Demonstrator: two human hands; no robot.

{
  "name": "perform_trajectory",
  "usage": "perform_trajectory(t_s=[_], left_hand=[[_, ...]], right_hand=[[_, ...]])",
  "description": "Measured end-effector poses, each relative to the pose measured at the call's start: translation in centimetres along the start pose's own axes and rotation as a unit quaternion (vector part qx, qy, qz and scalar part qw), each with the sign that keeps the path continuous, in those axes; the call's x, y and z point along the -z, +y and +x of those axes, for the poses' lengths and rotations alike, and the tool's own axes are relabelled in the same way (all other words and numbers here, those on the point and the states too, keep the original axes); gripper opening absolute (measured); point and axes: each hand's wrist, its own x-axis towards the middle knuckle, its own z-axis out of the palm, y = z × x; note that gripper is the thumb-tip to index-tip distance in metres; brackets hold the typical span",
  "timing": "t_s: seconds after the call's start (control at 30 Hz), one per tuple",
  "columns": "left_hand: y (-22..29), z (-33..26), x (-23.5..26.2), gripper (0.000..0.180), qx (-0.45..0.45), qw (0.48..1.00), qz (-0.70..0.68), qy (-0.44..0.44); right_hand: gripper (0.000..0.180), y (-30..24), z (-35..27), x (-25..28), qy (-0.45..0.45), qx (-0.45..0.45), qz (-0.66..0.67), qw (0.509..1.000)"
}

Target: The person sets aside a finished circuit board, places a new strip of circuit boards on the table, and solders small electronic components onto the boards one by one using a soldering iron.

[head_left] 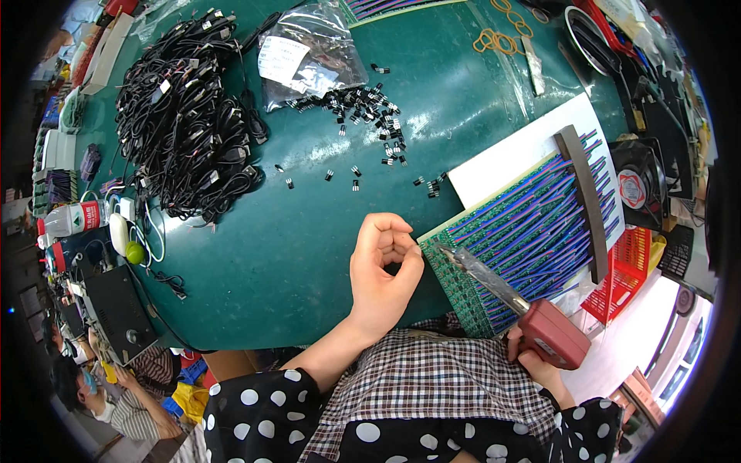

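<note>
Now, rt hand (540,363) gripping soldering iron (509,297), tip up-left, axis diagonal

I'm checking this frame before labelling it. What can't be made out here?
- Left hand, head view: curled fingers hide whatever it may pinch.
- Right hand: mostly covered by the red soldering tool.
- Small black components: too small to identify.
- Circuit board panel: near edge hidden behind the checked cloth.

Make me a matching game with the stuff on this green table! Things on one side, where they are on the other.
Things:
1. soldering tool
2. black cable pile
3. circuit board panel
4. clear plastic bag

Places:
A. far left of the table
B. in the right hand
C. far end, past the small black parts
D. beside the left hand

Pairs: 1-B, 2-A, 3-D, 4-C
</note>
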Motion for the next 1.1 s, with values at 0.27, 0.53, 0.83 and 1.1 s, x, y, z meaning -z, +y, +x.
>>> perform_trajectory(t_s=[0.27, 0.53, 0.83, 1.1], left_hand=[[2.1, 0.1, 1.4, 0.030, 0.067, 0.996, 0.055, 0.005], [3.7, 6.3, 4.4, 0.013, -0.028, 0.880, 0.472, 0.032], [4.9, 7.4, 4.5, 0.010, -0.073, 0.840, 0.538, -0.014], [5.7, 6.9, 5.2, 0.008, 0.007, 0.901, 0.433, -0.029]], right_hand=[[0.059, -1.3, 0.6, -1.2, 0.033, 0.027, 0.141, 0.989], [0.064, 0.1, -0.1, -0.5, 0.011, 0.031, 0.137, 0.990], [0.070, 1.1, -0.5, -0.2, 0.011, 0.075, 0.168, 0.983], [0.067, 1.1, -1.0, 0.1, 0.015, 0.066, 0.164, 0.984]])
